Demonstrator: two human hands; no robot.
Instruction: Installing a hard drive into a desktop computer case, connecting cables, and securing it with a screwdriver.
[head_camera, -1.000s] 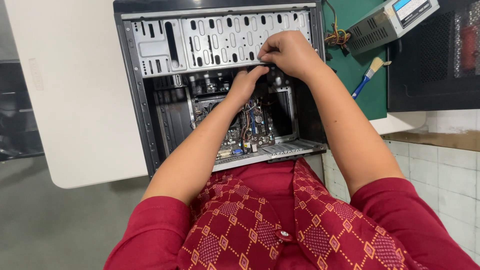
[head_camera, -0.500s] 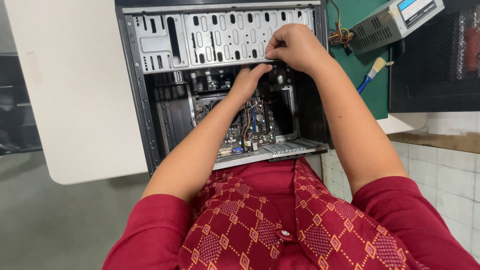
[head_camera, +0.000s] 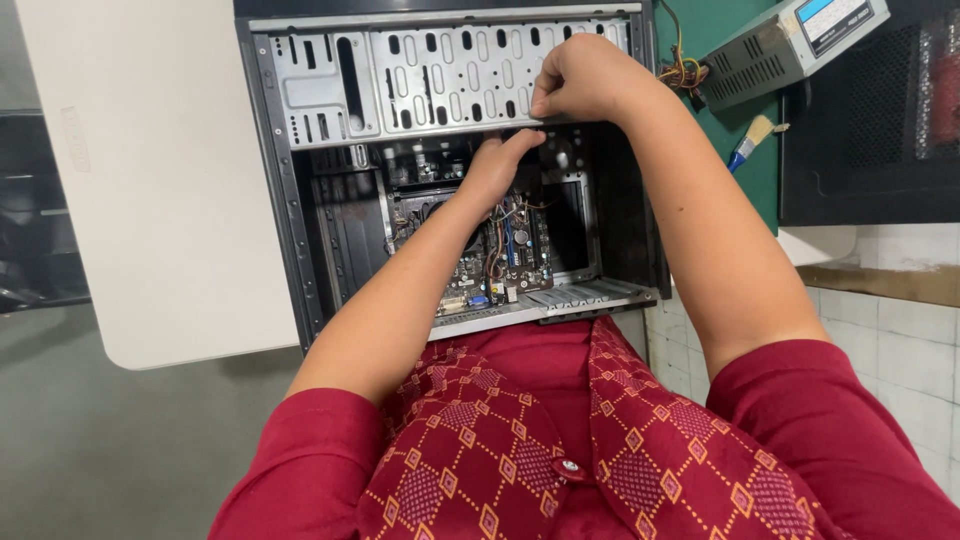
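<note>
You are working inside an open black case (head_camera: 300, 250) lying on a white table (head_camera: 160, 200), its grey perforated drive cage (head_camera: 440, 75) above the green motherboard (head_camera: 505, 250). Your right hand (head_camera: 585, 78) is curling its fingers tight over the cage's lower edge. Your left hand (head_camera: 495, 165) is reaching just beneath that edge, fingers narrow; whether they are holding anything, you cannot tell.

Two hands — left hand (head_camera: 493, 165), right hand (head_camera: 585, 78) — one open computer case (head_camera: 300, 250), one motherboard (head_camera: 505, 250), one power supply (head_camera: 790, 45), one paintbrush (head_camera: 750, 140).
</note>
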